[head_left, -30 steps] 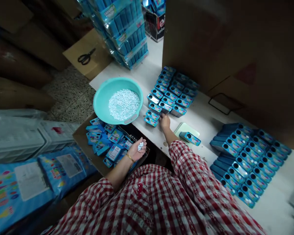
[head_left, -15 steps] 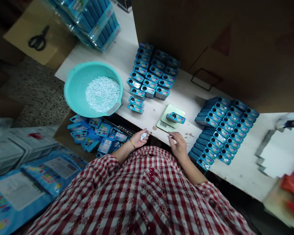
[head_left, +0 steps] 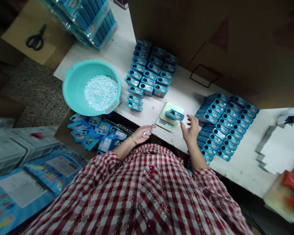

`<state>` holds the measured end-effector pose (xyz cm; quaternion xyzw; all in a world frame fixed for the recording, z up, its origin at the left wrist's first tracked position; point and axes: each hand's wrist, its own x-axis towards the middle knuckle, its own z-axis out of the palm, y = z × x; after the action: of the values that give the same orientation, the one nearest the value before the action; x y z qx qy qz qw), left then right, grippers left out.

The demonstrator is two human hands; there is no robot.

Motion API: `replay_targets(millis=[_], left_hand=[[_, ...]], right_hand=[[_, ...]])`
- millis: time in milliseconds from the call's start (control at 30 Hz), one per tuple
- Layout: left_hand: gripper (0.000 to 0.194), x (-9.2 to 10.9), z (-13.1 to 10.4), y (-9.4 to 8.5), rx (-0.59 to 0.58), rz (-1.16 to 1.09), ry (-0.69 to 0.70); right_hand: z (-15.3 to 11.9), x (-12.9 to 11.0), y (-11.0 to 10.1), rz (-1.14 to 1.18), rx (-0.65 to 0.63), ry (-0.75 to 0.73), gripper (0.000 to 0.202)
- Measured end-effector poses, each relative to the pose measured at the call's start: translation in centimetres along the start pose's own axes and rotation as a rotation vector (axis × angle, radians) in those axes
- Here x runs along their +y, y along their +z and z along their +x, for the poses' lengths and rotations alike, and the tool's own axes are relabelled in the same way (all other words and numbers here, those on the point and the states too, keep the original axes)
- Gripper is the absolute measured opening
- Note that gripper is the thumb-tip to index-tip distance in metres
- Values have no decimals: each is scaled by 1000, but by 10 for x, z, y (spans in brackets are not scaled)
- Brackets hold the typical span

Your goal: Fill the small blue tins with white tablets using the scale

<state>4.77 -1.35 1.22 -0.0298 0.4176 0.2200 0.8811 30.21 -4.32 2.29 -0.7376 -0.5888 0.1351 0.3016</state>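
Note:
My left hand (head_left: 141, 134) is cupped at the table's front edge around a small heap of white mints (head_left: 147, 132). A pale green scale (head_left: 168, 127) lies on the table ahead, and one blue tin (head_left: 175, 115) with a round hole in its top stands on it. My right hand (head_left: 191, 130) is just right of that tin, thumb and fingers apart with nothing in them, not touching it. To the left, a turquoise basin (head_left: 72, 88) holds many more white mints (head_left: 101, 93).
Rows of blue tins (head_left: 148, 75) stand behind the scale. More tins (head_left: 222, 125), several with white pieces at their holes, stand right. A carton of blue packs (head_left: 98, 132) sits below the basin. Scissors (head_left: 35, 40) lie far left. A large cardboard box (head_left: 210, 39) blocks the back.
My right hand has moved right and forward, from the scale's front edge to beside the tin, and its fingers have spread. My left hand has shifted slightly toward the scale, still holding mints.

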Motion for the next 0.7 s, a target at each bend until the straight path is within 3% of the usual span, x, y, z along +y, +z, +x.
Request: replay_targets(millis=[167, 267, 467, 533, 600, 700], left_hand=[[9, 2, -2, -11, 38, -23, 35], [9, 5, -6, -17, 63, -60, 77], [9, 10, -14, -18, 111, -112, 143], [10, 12, -15, -19, 108, -109, 152], [11, 14, -14, -21, 109, -96, 152], [11, 17, -11, -22, 120, -69, 140]], right_hand=[[18, 2, 12, -136, -173, -113, 36], [38, -14, 26, -139, -205, -167, 31], [95, -77, 104, -130, -310, -127, 37], [102, -86, 120, -118, -330, -106, 39], [98, -78, 116, -89, -304, -147, 41], [74, -32, 69, -135, -150, -169, 36]])
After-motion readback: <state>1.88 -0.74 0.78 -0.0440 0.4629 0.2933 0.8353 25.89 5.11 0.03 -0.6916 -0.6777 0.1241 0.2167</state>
